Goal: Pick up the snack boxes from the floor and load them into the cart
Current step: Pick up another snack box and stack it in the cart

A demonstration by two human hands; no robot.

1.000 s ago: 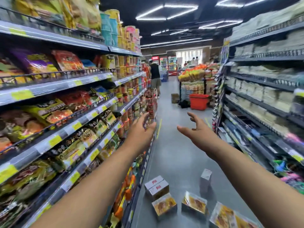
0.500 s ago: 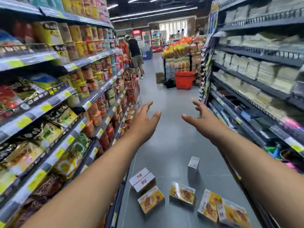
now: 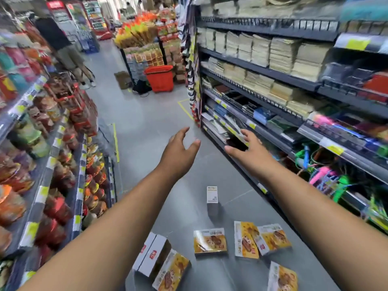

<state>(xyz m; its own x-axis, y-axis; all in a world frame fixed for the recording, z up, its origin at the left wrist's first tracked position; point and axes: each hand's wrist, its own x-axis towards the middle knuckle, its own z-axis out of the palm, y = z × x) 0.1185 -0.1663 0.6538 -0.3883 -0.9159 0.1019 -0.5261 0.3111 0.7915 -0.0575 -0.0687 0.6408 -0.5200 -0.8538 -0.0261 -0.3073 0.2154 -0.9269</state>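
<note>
Several yellow-and-white snack boxes lie scattered on the grey aisle floor in front of me. One flat box (image 3: 210,240) sits in the middle, two overlapping boxes (image 3: 261,239) lie to its right, and a white-sided pair (image 3: 151,254) with a yellow box (image 3: 172,270) lies at the left. A small white box (image 3: 212,194) stands upright farther off. My left hand (image 3: 178,153) and my right hand (image 3: 251,152) are stretched forward above the floor, fingers spread, holding nothing. No cart is in view.
Shelves of snack packets (image 3: 42,164) line the left side, shelves of stationery (image 3: 294,91) the right. A red basket (image 3: 160,78) and a product display (image 3: 147,45) stand at the aisle's far end. A person (image 3: 63,49) stands far left.
The view has tilted down and swung right, so more boxes show on the floor. Both hands stay outstretched and open, now lower in the aisle.
</note>
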